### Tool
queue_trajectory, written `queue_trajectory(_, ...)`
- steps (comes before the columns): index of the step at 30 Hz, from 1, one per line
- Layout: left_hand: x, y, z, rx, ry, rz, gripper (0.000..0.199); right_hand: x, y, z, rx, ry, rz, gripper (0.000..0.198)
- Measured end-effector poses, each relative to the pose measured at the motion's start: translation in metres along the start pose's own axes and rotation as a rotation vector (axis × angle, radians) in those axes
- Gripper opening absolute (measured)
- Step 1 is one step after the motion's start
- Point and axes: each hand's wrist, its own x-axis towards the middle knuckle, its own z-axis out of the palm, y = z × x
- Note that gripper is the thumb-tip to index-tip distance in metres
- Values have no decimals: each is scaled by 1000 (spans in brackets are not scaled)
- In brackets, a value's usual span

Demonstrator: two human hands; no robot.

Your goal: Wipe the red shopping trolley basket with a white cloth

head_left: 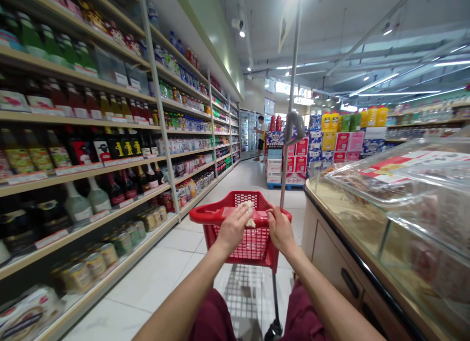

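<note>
A red plastic shopping cart (240,253) with a mesh basket stands right in front of my knees. My left hand (233,228) holds a crumpled cream-coloured cloth (249,215) against the top of the cart's red handle (209,213); it may be a wad of tissue, as most of it is covered by my fingers. On the right part of the handle, my right hand (279,228) has its fingers curled around the bar. A grey metal pole (291,86) rises behind my right hand; its lower end is hidden by the cart and hand.
Shelves (139,167) of bottles and cans line the left side. Close on my right is a glass-topped counter (330,233) with plastic-wrapped trays. Ahead, stacked boxes (297,160) stand on a blue pallet, and a person (261,135) is near the fridges. White floor tiles (165,260) run between.
</note>
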Motion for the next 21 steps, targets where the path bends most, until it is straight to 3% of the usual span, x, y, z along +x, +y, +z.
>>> queue_trajectory(4, -12, -25, -15, 92, 133, -218, 36, -1, 2, 1, -5, 18, 10, 34)
queue_trajectory(6, -14, -21, -13, 96, 130, -178, 35, -1, 1, 2, -43, 49, 19, 35)
queue_trajectory(10, -11, -10, -9, 31, 15, 30, 38, -3, 4, 0, -45, 23, -6, 35)
queue_trajectory(16, -26, -42, -25, 127, 124, -208, 35, -4, 10, 1, -75, 42, -32, 34)
queue_trajectory(21, -27, -32, -15, 63, 84, -56, 39, -5, 12, 0, -97, 33, -44, 33)
